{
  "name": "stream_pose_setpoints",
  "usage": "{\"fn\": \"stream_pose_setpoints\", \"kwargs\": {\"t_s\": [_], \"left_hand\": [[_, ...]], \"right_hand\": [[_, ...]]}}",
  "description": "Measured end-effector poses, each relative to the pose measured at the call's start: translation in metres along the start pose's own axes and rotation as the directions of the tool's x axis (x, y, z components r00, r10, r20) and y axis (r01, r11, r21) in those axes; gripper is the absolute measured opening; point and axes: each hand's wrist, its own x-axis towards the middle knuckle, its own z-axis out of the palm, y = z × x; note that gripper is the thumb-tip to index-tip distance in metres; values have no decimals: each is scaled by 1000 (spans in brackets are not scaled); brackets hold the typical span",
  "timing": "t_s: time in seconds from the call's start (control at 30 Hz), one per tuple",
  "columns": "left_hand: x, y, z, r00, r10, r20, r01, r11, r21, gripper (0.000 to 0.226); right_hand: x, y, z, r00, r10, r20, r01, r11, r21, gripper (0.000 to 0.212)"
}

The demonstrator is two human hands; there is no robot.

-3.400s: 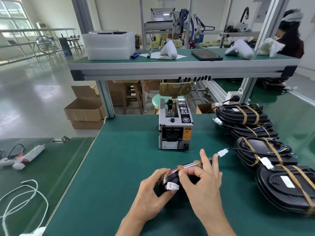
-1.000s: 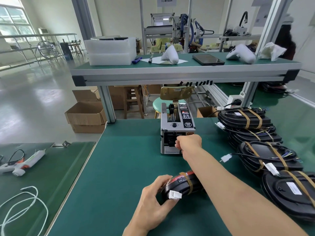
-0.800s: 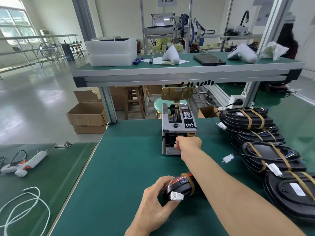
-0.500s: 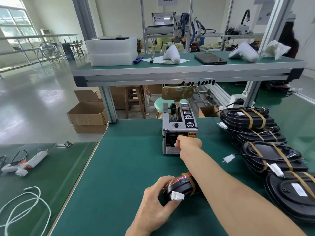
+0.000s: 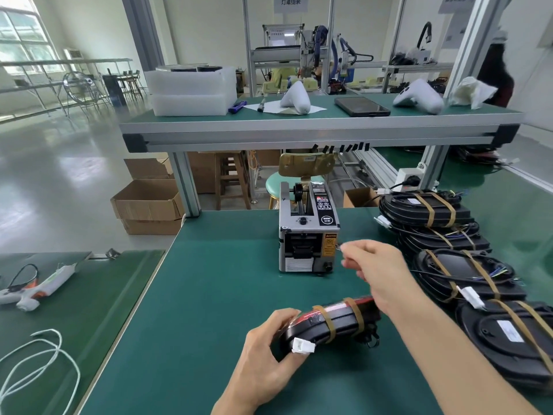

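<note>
A black oval lamp part (image 5: pixel 329 322) with a red edge and two brown tape bands lies on the green mat (image 5: pixel 209 295) in front of me. My left hand (image 5: pixel 263 363) grips its left end, beside its white connector (image 5: pixel 302 345). My right hand (image 5: pixel 374 271) hovers above the part, just right of the grey tape dispenser (image 5: pixel 305 235). It is motion-blurred, its fingertips are pinched together, and a thin tape strip seems to be caught between them.
Several taped black parts (image 5: pixel 466 271) with cables are stacked along the right. A glue gun (image 5: pixel 39 286) and a white cord (image 5: pixel 39 360) lie on the left bench. A raised shelf (image 5: pixel 299 130) spans the back above the dispenser.
My right hand has drawn back from the dispenser's front outlet toward the right and toward me. My left hand has kept its hold on the black part.
</note>
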Motion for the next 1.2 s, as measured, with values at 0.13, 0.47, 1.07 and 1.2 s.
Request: {"fn": "stream_pose_setpoints", "kwargs": {"t_s": [0.13, 0.47, 1.07, 1.2], "left_hand": [[0, -3, 0, 999, -30, -18, 30, 999, 14, 36], [-1, -4, 0, 1000, -26, -12, 27, 998, 51, 38], [0, -2, 1, 1000, -16, -15, 16, 1000, 19, 40], [-1, -3, 1, 1000, -20, -16, 21, 1000, 17, 40]], "right_hand": [[-36, 19, -49, 984, -162, -77, 160, 986, -36, 8], [-57, 66, -47, 995, -79, -61, 85, 990, 111, 20], [-60, 67, -37, 962, -158, -223, 131, 983, -132, 19], [-64, 63, -36, 954, -190, -232, 142, 968, -208, 24]]}}
